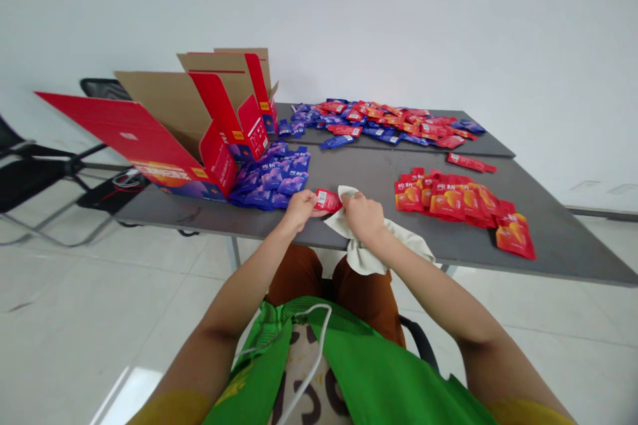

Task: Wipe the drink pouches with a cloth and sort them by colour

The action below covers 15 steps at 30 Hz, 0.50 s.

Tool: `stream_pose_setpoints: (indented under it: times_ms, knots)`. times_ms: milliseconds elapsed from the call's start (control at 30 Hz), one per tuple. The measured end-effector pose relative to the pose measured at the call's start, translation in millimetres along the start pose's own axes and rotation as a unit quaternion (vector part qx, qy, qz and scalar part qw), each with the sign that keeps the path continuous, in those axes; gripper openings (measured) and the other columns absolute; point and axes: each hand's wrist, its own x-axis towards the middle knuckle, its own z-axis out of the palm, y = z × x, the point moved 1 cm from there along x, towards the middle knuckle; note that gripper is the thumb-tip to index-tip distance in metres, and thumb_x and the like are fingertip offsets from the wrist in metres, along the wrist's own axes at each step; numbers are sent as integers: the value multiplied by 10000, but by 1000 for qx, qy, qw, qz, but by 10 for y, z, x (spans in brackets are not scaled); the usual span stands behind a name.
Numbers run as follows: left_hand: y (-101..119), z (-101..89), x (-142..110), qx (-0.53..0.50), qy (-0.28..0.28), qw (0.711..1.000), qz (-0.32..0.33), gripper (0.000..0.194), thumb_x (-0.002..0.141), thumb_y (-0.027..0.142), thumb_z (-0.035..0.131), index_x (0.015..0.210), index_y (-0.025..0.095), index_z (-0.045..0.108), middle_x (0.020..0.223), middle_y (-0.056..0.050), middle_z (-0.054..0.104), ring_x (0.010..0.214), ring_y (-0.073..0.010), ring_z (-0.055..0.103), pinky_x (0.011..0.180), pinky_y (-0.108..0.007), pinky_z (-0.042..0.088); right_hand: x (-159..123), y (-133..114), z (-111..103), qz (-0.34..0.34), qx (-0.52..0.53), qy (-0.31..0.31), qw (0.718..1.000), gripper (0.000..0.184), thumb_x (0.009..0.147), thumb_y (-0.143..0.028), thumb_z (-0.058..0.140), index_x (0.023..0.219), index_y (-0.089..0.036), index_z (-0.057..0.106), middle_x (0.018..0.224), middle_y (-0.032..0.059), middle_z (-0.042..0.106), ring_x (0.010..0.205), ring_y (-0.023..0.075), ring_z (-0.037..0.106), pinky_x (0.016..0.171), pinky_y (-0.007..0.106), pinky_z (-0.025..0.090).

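Red foil sachet point(327, 200), light, slick and best gripped at its sealed end, is pinched by the fingers point(312, 202) of the left hand point(299, 209) near the worktop's point(558, 239) front edge, while the right hand point(363, 218) clenches a cream cloth point(356, 249) beside it.

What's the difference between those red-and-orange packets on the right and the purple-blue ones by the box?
The red-and-orange glossy sachets lie right of the hands, while the blue-purple glossy sachets lie left, beside the red cardboard box. The former are spread in overlapping rows; the latter sit in a tighter heap. Both are small flat pouches on the grey table.
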Motion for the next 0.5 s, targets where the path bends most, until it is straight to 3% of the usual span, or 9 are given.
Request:
stream_pose_setpoints:
  times_ms: [133,233,333,433,500]
  knots:
    - [58,12,-32,-55,-12,998,-36,176,829,78,529,658,121,531,629,-9,627,611,-115,648,736,-398,612,-122,219,-83,41,-20,-31,998,329,952,-164,352,1071,-181,658,1030,154,672,907,248,681,738,312,492]
    - [15,18,-85,-48,-19,998,-19,130,842,109,528,720,116,571,674,-39,670,628,-143,674,723,-412,615,-161,348,-214,53,-26,-51,997,312,944,-176,383,987,-172,691,967,145,701,915,255,682,735,306,489]
    - [-11,11,-182,21,26,994,102,118,863,168,513,833,128,620,761,-44,696,671,-160,689,697,-387,618,-179,470,-412,49,-22,-23,998,303,959,-300,412,1039,-211,690,985,128,706,915,264,676,731,321,483]
    - [39,-9,-291,117,94,962,229,210,896,241,479,954,150,659,837,-44,717,722,-172,701,676,-333,615,-197,565,-629,39,0,33,999,325,959,-402,425,1171,-296,649,1012,97,701,908,253,668,724,314,467]
    - [79,-26,-341,177,110,933,293,256,918,250,450,1023,164,666,887,-45,732,767,-176,711,704,-302,606,-200,599,-736,28,25,71,997,341,964,-414,416,1229,-340,617,1034,76,694,917,243,658,720,300,452]
